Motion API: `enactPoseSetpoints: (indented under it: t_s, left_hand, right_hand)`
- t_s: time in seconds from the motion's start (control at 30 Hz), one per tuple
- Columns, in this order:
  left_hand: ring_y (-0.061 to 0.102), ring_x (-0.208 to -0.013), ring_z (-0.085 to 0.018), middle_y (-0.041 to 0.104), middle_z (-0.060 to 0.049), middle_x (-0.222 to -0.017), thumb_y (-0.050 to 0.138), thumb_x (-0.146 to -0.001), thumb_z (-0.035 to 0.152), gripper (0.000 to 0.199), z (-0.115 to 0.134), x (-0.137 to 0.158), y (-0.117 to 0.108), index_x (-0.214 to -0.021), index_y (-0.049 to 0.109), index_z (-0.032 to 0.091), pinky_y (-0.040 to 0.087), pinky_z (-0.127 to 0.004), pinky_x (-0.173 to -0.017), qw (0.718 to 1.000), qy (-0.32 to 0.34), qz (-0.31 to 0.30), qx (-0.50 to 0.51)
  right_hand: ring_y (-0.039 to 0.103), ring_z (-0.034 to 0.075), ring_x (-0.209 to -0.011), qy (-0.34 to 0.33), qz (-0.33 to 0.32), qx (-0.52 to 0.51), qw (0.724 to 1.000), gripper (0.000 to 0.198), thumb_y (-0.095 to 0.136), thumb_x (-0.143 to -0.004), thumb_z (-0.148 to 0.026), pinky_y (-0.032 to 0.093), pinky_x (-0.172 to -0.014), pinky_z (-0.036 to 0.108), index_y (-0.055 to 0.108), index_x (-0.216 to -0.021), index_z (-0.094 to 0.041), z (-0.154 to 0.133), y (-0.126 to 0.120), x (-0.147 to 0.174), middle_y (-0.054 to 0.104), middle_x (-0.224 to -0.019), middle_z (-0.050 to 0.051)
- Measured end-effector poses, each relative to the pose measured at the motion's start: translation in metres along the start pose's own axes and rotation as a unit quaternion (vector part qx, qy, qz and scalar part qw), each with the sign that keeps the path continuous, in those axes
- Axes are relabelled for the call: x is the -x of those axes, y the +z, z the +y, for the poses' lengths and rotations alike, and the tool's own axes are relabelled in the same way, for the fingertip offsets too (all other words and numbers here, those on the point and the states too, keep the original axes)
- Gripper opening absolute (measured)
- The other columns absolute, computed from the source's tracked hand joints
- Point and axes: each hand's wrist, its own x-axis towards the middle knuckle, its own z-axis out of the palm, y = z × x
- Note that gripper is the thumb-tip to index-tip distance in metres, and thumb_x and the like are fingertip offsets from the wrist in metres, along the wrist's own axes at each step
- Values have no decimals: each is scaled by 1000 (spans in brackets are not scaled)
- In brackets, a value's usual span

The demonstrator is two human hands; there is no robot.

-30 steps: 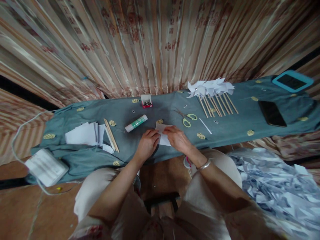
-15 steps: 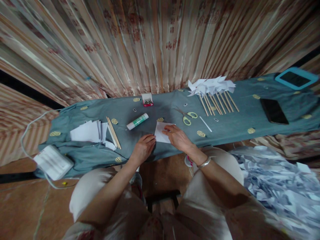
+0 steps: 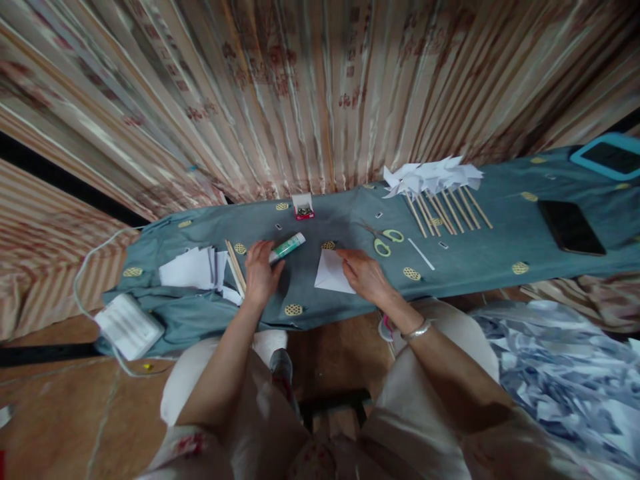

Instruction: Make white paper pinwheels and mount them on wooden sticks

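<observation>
My left hand [image 3: 263,273] is at the left end of a green-and-white glue stick [image 3: 289,247], covering that end. Its thumb and fingers are apart around the stick, which lies on the cloth. A small white sheet of paper [image 3: 331,275] lies in front of me, with faint crease lines. My right hand [image 3: 365,275] has curled fingers on the paper's right side, hiding that edge. Green-handled scissors [image 3: 383,245] lie to the right of it, near a thin white paper strip [image 3: 421,254].
Paper pinwheels on sticks [image 3: 434,179] lie at the back right, a black phone [image 3: 571,227] further right. A small box of metal pins [image 3: 303,208] stands at the back. Left are cut papers [image 3: 187,268], sticks [image 3: 235,263] and a white power strip [image 3: 130,327]. A paper heap [image 3: 575,373] is lower right.
My left hand has left the paper's edge and moved left and up to the glue stick. My right hand has shifted to the paper's right side. The view has turned slightly.
</observation>
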Motion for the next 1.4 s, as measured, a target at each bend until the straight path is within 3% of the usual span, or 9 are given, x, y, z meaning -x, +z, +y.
enactPoseSetpoints:
  t_s: [0.2,0.33,0.43,0.6,0.87,0.97,1.03,1.23,1.4]
  left_hand:
    - [63,-102,-32,71,-14,-103,62,-81,29,28,-15,-6,11,-105,70,15,50,-46,-93,996,-76,-35,18]
    - [64,-87,-25,70,-8,-90,64,-79,35,28,10,-6,4,-97,72,15,51,-38,-83,969,-170,-53,169]
    - [62,-74,-18,67,-2,-75,69,-76,48,37,46,-3,-1,-94,72,16,50,-31,-73,884,-248,-110,382]
    - [55,-62,-10,67,-4,-73,84,-60,55,48,96,5,-5,-77,72,12,48,-24,-65,683,-322,-217,619]
    - [50,-56,-6,64,-1,-66,87,-58,53,46,107,9,6,-74,72,12,41,-19,-55,598,-371,-267,658]
    - [50,-55,-7,65,-2,-67,86,-58,55,50,105,12,8,-77,74,11,41,-20,-55,614,-358,-281,645]
    - [51,-56,-8,67,-4,-71,82,-63,57,50,100,14,8,-83,75,11,42,-21,-56,662,-328,-268,619]
    - [64,-89,-20,70,-6,-101,67,-82,34,33,61,5,13,-110,72,17,51,-31,-81,927,-121,-133,331]
    - [57,-119,-27,65,-13,-125,54,-88,18,37,38,-1,23,-124,64,17,43,-47,-107,984,21,-131,116]
  right_hand:
    - [64,25,-112,10,7,-36,999,40,47,-91,-18,50,-101,40,63,-127,-21,-2,0,-3,72,-119,10]
    - [67,22,-103,56,22,-148,987,34,51,-90,-23,53,-95,39,67,-120,-23,-6,0,-7,73,-115,8]
    - [69,19,-94,111,13,-331,937,29,63,-85,-35,54,-86,34,70,-111,-22,-11,-1,-11,74,-107,7]
    - [68,16,-81,152,-80,-611,773,44,80,-70,-50,54,-78,29,73,-102,-21,-23,-5,-15,75,-91,2]
    - [59,11,-57,219,-47,-643,733,37,87,-60,-48,49,-59,25,72,-73,-17,-23,-2,-12,70,-65,-1]
    - [58,11,-57,244,27,-646,723,40,89,-57,-51,48,-57,24,68,-66,-18,-16,-5,-17,69,-64,-1]
    - [60,11,-58,258,74,-650,711,40,88,-58,-52,49,-57,22,67,-67,-19,-10,-9,-20,69,-64,-1]
    - [64,9,-58,286,53,-691,661,36,79,-74,-54,53,-55,20,64,-77,-21,-1,-14,-20,70,-67,-2]
    - [64,11,-61,304,51,-690,655,39,85,-65,-52,54,-57,22,66,-77,-21,0,-13,-14,73,-72,0]
